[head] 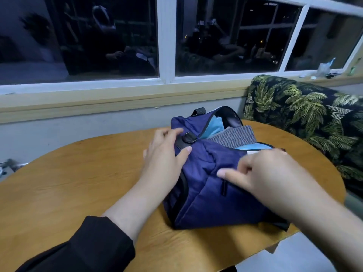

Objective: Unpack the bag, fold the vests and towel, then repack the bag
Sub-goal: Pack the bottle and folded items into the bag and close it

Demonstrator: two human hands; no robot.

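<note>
A: Plainly, a dark blue bag [206, 185] is seen lying on the round wooden table [78, 173], its top unzipped. What can be made out inside?

B: Only slivers. A grey striped cloth [233, 135] sticks out of the opening, and light blue fabric [213, 127] is glimpsed behind it and again along the near edge. Whether these are vests or towel cannot be told; the rest is hidden by the bag's walls.

A: And the hands?

B: The left hand [165, 152] is laid flat against the bag's left end beside a black strap buckle [188, 138], fingers straight, nothing gripped. The right hand [263, 171] is blurred; its fingers are curled at the bag's opening edge, thumb stretched along the fabric, but an actual pinch cannot be confirmed.

A: Anything cut off?

B: The leaf-print chair [306, 118] is cropped at the right.
</note>
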